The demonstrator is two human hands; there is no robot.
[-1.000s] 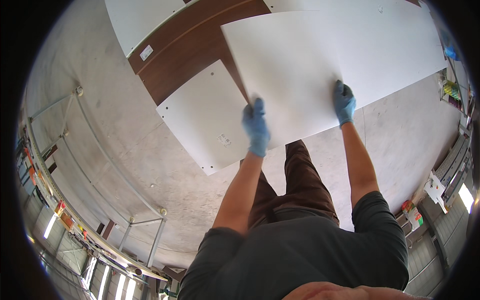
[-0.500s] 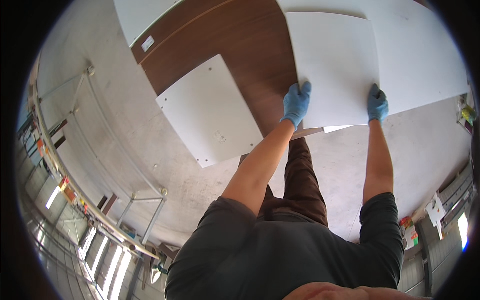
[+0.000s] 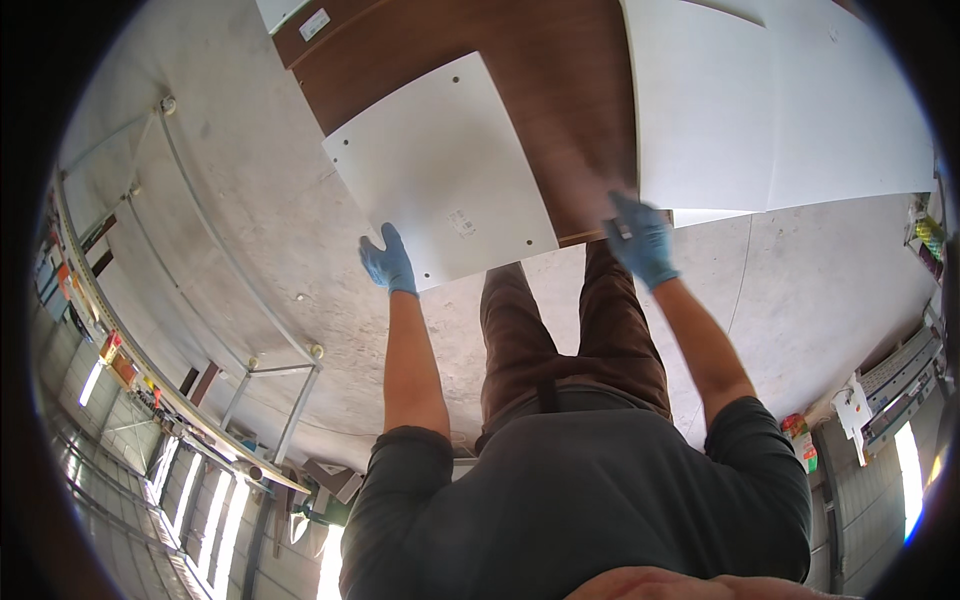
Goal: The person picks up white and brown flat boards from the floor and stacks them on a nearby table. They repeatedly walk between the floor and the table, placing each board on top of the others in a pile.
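Observation:
A white rectangular panel (image 3: 440, 170) with several dark holes and a small printed mark lies askew on a brown wood-grain board (image 3: 560, 110). My left hand (image 3: 388, 262), in a blue glove, is at this panel's left edge, thumb and fingers apart; whether it touches the edge I cannot tell. My blue-gloved right hand (image 3: 645, 242) is over the near edge of the brown board, between the two white stacks. Its fingers are spread and slightly blurred, with nothing seen in them. Just beyond it lies a plain white panel (image 3: 705, 110) on a larger white panel (image 3: 850, 120).
A metal frame (image 3: 285, 370) with casters stands on the concrete floor to the left. A label (image 3: 314, 25) sticks to the brown board's far left. Colourful items (image 3: 925, 235) lie at the right rim. My legs (image 3: 520, 330) are close to the board's near edge.
Both hands have let go of the plain white panel and moved left. My left hand has come to the holed panel's left edge. The whole view has shifted somewhat.

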